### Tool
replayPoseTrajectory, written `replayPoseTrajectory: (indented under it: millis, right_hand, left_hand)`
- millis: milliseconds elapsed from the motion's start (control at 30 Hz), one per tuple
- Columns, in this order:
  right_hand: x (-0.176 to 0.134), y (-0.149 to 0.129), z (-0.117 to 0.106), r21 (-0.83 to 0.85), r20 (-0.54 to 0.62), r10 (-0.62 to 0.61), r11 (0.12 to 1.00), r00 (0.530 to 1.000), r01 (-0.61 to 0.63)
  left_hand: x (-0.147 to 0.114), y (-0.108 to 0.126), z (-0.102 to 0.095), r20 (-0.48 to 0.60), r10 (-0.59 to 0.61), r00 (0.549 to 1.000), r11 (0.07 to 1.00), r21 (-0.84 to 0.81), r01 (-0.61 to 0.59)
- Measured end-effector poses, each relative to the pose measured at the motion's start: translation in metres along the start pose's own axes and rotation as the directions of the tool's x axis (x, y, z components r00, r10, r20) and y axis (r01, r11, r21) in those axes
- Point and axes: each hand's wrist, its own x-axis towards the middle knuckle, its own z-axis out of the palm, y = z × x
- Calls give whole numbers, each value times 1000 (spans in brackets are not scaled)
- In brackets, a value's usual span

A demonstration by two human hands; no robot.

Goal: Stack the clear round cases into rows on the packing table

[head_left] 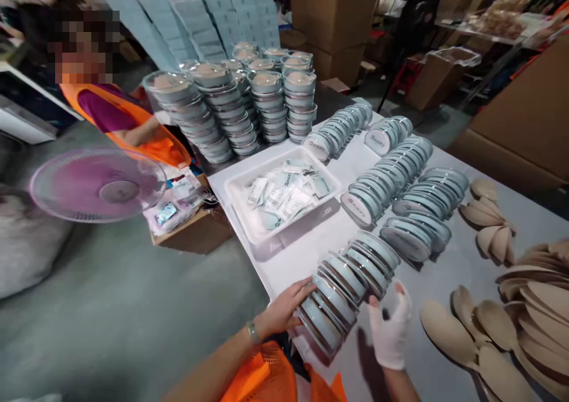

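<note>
A slanted row of pale blue round lids (pixel 347 286) lies on the white table (pixel 448 271) right in front of me. My bare left hand (pixel 284 307) presses against the near left end of this row. My right hand (pixel 393 328), in a white glove, rests against the row's right side with the fingers curled. Neither hand lifts anything. More rows of the same lids (pixel 400 182) lie further back on the table.
A white tray (pixel 246 191) of small sachets sits beyond the lids. Stacks of clear-lidded bowls (pixel 231 102) stand at the far end. Beige wooden spoons (pixel 498 331) cover the right side. A person in an orange vest (pixel 128 120) and a pink fan (pixel 98 185) are at left.
</note>
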Motion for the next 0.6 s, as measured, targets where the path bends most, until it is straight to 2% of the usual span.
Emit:
replayPoseTrajectory:
  millis: [33, 67, 100, 133, 167, 200, 233, 300, 333, 400, 467, 500, 533, 567, 600]
  right_hand:
    - [22, -14, 2, 21, 99, -200, 980, 975, 199]
    - [41, -30, 6, 1, 268, -296, 952, 917, 307]
    - [57, -45, 11, -43, 489, -285, 936, 825, 349]
    - [69, -58, 16, -57, 627, -271, 919, 730, 390]
    - [75, -68, 21, -87, 713, -224, 912, 665, 400]
    - [75, -74, 25, -114, 758, -183, 908, 626, 404]
    - [72, -74, 28, -128, 765, -173, 904, 621, 409]
    - [59, -60, 30, -129, 697, -227, 894, 680, 430]
    - [54, -46, 28, -120, 616, -287, 886, 733, 447]
    - [56, -12, 22, -128, 380, -361, 891, 851, 435]
    - [79, 25, 15, -134, 163, -273, 946, 948, 295]
    - [96, 41, 12, -108, 133, -177, 975, 975, 192]
    - [115, 54, 11, -72, 179, -77, 993, 981, 91]
    - [133, 63, 11, -68, 292, 24, 998, 956, -4]
    - [150, 69, 12, -72, 427, 108, 994, 898, -85]
  left_hand:
    - [-2, -2, -3, -8, -13, 1000, 1000, -2, 13]
    - [-4, -3, -6, -17, -25, 1000, 1000, -5, 25]
    - [-5, -3, -10, -25, -37, 999, 999, -10, 37]
    - [-4, -3, -13, -29, -47, 998, 999, -17, 46]
    - [-1, -2, -17, -29, -55, 998, 998, -26, 54]
    - [3, -1, -20, -22, -60, 998, 998, -36, 59]
    - [8, 1, -23, -7, -64, 998, 997, -47, 64]
    - [14, 4, -27, 26, -77, 997, 995, -66, 78]
    - [14, 6, -27, 29, -96, 995, 992, -75, 98]
    - [4, 11, -21, -10, -170, 985, 979, -114, 168]
    - [-16, 18, -6, -127, -293, 948, 931, -263, 253]
    - [-26, 23, 4, -191, -387, 902, 871, -399, 289]
    - [-35, 29, 15, -231, -504, 832, 770, -557, 311]
    - [-40, 36, 26, -232, -628, 742, 630, -711, 312]
    - [-41, 45, 36, -184, -738, 649, 466, -835, 293]
